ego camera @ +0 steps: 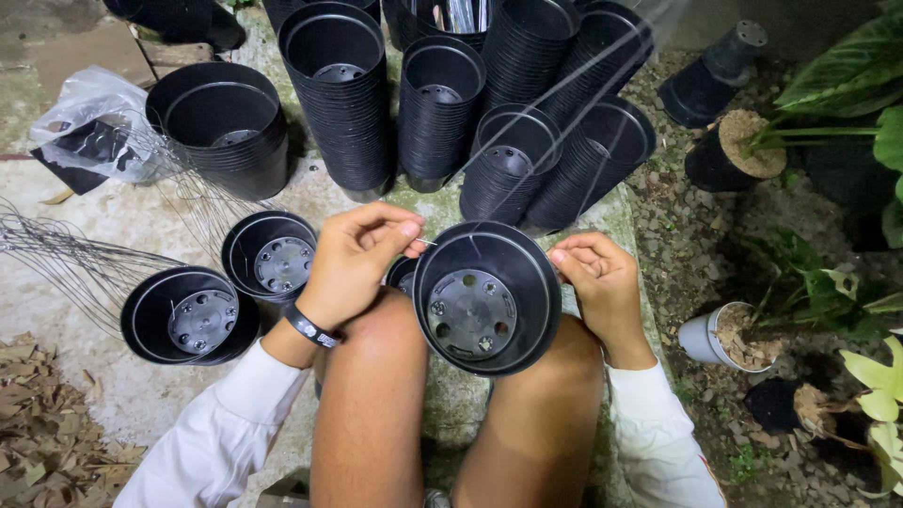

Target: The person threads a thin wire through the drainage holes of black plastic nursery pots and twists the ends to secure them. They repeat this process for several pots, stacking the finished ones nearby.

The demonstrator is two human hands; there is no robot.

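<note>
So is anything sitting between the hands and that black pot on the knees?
Nothing visible: both the left hand and the right hand are already at the rim of the black pot, each pinching thin wire.

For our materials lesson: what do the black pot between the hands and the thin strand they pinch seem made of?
Black pot: likely thin moulded plastic, with a smooth, slightly glossy rim and punched drain holes. Strand, pinched by left hand and right hand: probably bare metal wire, grey, stiff, hair-thin.
</note>
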